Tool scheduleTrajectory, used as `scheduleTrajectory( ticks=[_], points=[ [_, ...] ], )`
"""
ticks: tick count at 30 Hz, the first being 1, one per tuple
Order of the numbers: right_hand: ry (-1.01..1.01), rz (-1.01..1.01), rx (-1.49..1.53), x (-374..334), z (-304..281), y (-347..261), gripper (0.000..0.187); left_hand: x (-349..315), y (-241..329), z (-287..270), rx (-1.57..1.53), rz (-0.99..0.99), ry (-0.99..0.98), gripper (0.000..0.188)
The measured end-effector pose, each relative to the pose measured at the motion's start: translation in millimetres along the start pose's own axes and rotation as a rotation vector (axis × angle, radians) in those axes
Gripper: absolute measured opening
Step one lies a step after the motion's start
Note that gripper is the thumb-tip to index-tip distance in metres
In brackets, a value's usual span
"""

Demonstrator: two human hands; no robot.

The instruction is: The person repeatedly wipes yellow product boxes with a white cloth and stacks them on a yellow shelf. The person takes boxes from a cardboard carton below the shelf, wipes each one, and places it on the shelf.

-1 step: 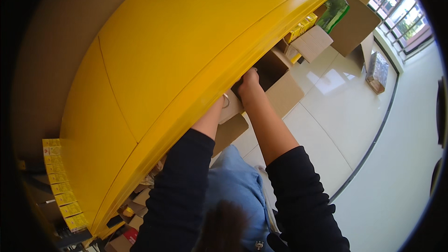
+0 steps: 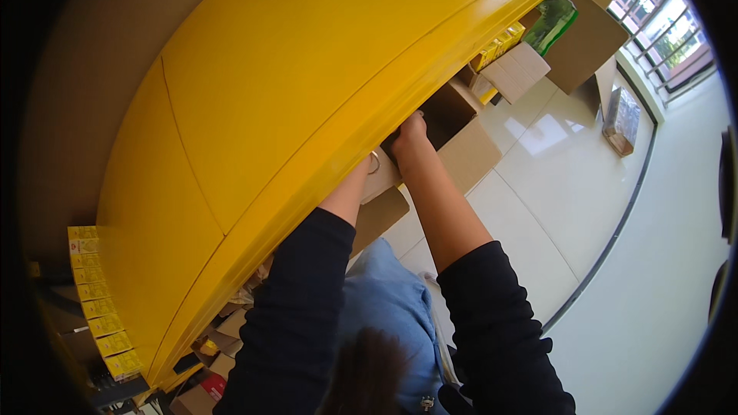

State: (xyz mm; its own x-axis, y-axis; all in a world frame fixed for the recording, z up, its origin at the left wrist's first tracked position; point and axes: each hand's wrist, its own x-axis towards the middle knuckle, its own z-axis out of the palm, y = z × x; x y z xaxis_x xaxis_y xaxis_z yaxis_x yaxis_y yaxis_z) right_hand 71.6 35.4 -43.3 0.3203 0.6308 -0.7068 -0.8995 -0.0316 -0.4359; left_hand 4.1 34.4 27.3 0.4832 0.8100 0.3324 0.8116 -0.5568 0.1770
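Both my arms reach under the front edge of a large yellow surface (image 2: 307, 92). My right hand (image 2: 411, 129) dips into the dark opening of a cardboard box (image 2: 467, 157), beside its near wall; its fingers are mostly hidden, and I cannot see what they hold. The left forearm (image 2: 350, 190) runs beneath the yellow edge, which hides my left hand. A silver bangle (image 2: 375, 162) shows by the left wrist, in front of a pale carton panel (image 2: 380, 178). Below that, a brown cardboard flap (image 2: 382, 220) hangs down.
Farther along stand yellow packs (image 2: 503, 44) in a carton, a green package (image 2: 552, 23) and a tall cardboard panel (image 2: 588, 42). A wrapped block (image 2: 621, 121) lies on the tiled floor near the wall. A row of small yellow boxes (image 2: 102, 309) lines the left end; cartons sit below.
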Motion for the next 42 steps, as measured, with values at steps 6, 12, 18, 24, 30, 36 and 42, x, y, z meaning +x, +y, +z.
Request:
scheduleTrajectory(
  ticks=[6, 12, 18, 24, 30, 36, 42],
  points=[
    [-0.048, 0.061, 0.125, 6.5, -5.2, 2.1, 0.037, -11.9, 0.7, 1.1, -0.021, -0.017, -0.019, 0.025],
    [-0.149, 0.006, 0.209, 19.7, -13.5, 1.6, 0.041, -15.2, 3.3, -1.1, -0.041, -0.02, -0.034, 0.025],
    [-0.163, 0.011, 0.256, 5.7, -11.6, -2.1, 0.041, -20.5, 5.1, -2.3, -0.065, -0.032, -0.043, 0.025],
    [-0.095, -0.056, 0.258, -17.6, -13.4, -11.7, 0.045, -29.2, 9.1, -7.4, -0.091, -0.045, -0.054, 0.025],
    [-0.061, -0.118, 0.089, -57.7, -9.1, -17.6, 0.044, -34.7, 23.8, -5.9, -0.142, -0.059, -0.069, 0.025],
    [-0.18, 0.142, 0.167, -91.6, -9.7, -61.6, 0.036, -41.0, 32.3, -23.5, -0.592, -0.255, 0.005, 0.023],
    [-0.509, -0.063, -0.069, -143.5, -45.5, -86.3, 0.038, -79.5, 53.3, -55.5, -1.044, -0.122, 0.124, 0.035]
  ],
)
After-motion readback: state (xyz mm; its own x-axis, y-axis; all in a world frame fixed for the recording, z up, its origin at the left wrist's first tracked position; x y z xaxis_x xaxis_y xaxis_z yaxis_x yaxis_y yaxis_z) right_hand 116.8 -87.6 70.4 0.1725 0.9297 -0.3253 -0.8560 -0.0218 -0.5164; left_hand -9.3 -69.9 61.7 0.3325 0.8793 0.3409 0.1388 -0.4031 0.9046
